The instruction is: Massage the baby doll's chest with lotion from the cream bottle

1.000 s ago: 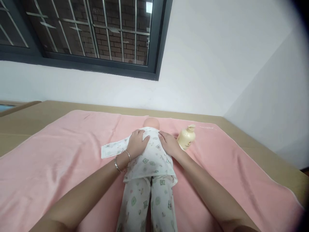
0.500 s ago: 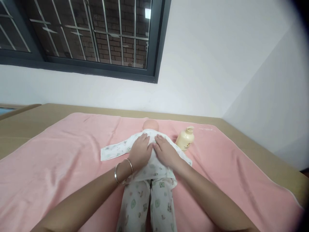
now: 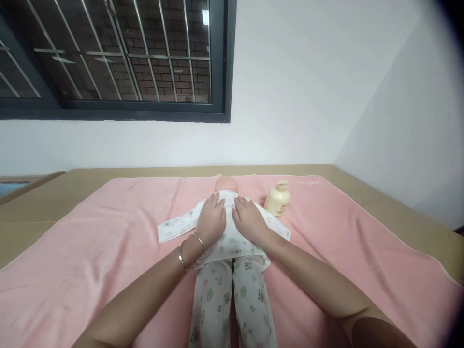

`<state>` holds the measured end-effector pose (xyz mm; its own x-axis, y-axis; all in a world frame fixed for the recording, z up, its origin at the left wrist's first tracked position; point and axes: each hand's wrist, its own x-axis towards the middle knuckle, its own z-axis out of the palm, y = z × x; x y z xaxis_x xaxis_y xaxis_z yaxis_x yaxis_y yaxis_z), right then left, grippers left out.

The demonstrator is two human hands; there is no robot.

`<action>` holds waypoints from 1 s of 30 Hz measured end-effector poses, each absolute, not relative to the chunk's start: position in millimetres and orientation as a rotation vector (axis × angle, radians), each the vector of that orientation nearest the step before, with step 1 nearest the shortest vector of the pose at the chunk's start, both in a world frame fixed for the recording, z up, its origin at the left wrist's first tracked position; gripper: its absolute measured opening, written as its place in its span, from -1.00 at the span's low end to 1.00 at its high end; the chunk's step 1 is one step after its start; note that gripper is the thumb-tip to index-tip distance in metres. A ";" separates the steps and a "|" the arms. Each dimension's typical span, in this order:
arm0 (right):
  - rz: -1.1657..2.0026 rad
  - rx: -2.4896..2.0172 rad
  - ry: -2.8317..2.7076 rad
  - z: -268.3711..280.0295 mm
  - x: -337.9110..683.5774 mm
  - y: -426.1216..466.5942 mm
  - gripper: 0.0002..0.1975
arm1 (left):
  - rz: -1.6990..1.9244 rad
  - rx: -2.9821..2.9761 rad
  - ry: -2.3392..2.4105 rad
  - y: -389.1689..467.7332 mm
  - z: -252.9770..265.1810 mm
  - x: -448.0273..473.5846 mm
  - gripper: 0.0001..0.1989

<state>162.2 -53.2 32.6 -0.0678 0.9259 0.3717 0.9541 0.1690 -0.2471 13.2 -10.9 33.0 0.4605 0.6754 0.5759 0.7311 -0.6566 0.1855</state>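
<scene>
Doll [image 3: 235, 245] under left hand [image 3: 211, 220], right hand [image 3: 250, 222], fingers [image 3: 210, 203] flat, outstretched; bottle [image 3: 278, 199] nearby, contents hidden

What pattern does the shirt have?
The shirt is white with small, scattered green and grey prints; see head view.

Cloth top [image 3: 232, 244], matt; bottle [image 3: 278, 200], glossy; bangle [image 3: 181, 257], metal.

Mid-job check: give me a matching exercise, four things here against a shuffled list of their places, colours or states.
1. Left hand
2. Bottle
3. Blanket
4. Window

A. Pink, spread beneath the shirt
B. Dark-framed, barred, up in the wall
C. Pale yellow, to the right of the shirt's collar
D. Resting on the shirt, bracelet at its wrist

Pairs: 1-D, 2-C, 3-A, 4-B
</scene>
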 end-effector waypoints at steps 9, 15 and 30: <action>0.025 -1.510 -2.031 38.4 152.9 -68.2 -0.52 | -1.063 -2.713 -1.293 -15.7 43.0 14.4 -0.79; 0.051 -1.647 -1.891 31.0 166.5 -42.2 -0.53 | -1.283 -2.724 -1.442 5.8 25.7 13.5 -0.71; -0.046 -1.710 -1.964 20.8 172.8 -41.9 -0.47 | -1.008 -2.783 -1.570 3.4 21.9 21.6 -0.47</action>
<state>172.8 -41.9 20.8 -0.0583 0.9114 0.4074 0.9295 0.1984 -0.3110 21.6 3.4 21.9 0.3865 0.8322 0.3975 0.7077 -0.5440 0.4509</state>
